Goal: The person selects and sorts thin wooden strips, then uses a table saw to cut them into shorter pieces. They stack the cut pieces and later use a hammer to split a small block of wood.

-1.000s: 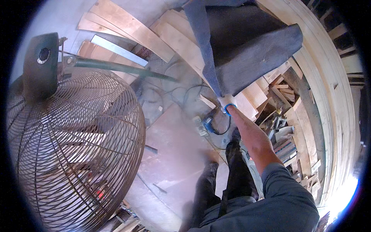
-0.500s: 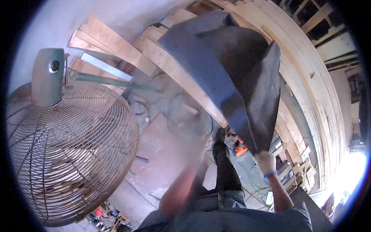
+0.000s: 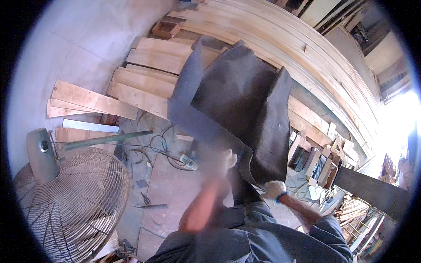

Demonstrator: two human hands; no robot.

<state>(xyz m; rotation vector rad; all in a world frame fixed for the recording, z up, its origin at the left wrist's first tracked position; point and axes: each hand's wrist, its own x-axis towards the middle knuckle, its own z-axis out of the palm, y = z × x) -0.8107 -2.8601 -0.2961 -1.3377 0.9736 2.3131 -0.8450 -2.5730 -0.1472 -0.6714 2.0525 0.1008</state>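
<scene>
A large, flexible dark sheet (image 3: 237,83), black inside and bluish on its turned-up side, lies spread and creased across wooden boards. My right hand (image 3: 275,189), in a pale work glove with a blue band at the wrist, closes on the sheet's near right edge. My left hand (image 3: 228,158), also in a pale glove, is beside the near left part of the sheet. Its fingers look curled, but haze in the picture blurs them, and what they hold cannot be made out.
A large caged fan (image 3: 74,197) stands at the left. Long planks (image 3: 307,57) are stacked behind the sheet, and shorter boards (image 3: 92,98) lie by the wall. Cables and a power strip (image 3: 188,162) are on the floor. Wood scraps (image 3: 322,164) lie at right.
The sheet has come down and left, spreading wider over the boards. My right hand has moved left with its edge, and my left hand is now beside the sheet. The view has shifted.
</scene>
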